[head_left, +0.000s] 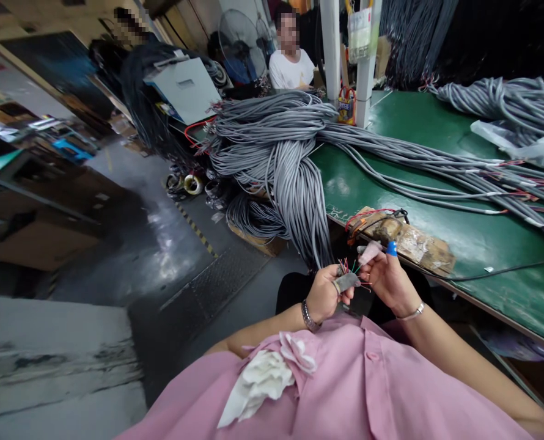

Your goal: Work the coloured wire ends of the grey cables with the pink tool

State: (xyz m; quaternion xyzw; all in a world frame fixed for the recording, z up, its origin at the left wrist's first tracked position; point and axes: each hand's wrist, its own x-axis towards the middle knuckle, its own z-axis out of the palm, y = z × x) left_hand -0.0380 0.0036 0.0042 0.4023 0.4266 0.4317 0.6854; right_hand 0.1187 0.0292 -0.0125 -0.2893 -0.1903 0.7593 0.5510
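"Over the lap, beside the green surface (505, 293), how far along is it?"

"The coloured wires (344, 265) are already fanned apart, pinched in the left hand (322, 294)."

"And the right hand (391, 284)?"

"Just beside them, fingers curled; whether it grips a strand, I can't tell."

"What's left?"

"Hard to judge. Grey cables (299, 183) hang in smooth, rubbery-looking loops; others lie straight along the surface, coloured strands showing at their ends."

"That block (421, 244)?"

"Wooden, scuffed and patchy, near the edge."
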